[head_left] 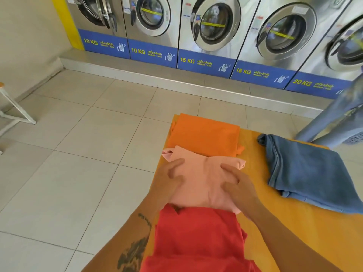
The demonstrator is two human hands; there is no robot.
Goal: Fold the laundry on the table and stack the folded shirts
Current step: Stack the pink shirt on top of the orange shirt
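A folded pink shirt (202, 179) lies in the middle of the yellow table (294, 228). My left hand (169, 183) grips its left side and my right hand (239, 189) grips its right side, fingers curled over the cloth. Beyond it a folded orange shirt (204, 134) lies flat at the table's far end. A red shirt (198, 240) lies nearest me, its far edge under the pink one.
Folded blue jeans (306, 173) rest on the table's right side. Another person's denim-clad leg (334, 122) stands at the far right. A row of washing machines (214, 28) lines the back wall. A white stool (13, 112) stands at the left on the tiled floor.
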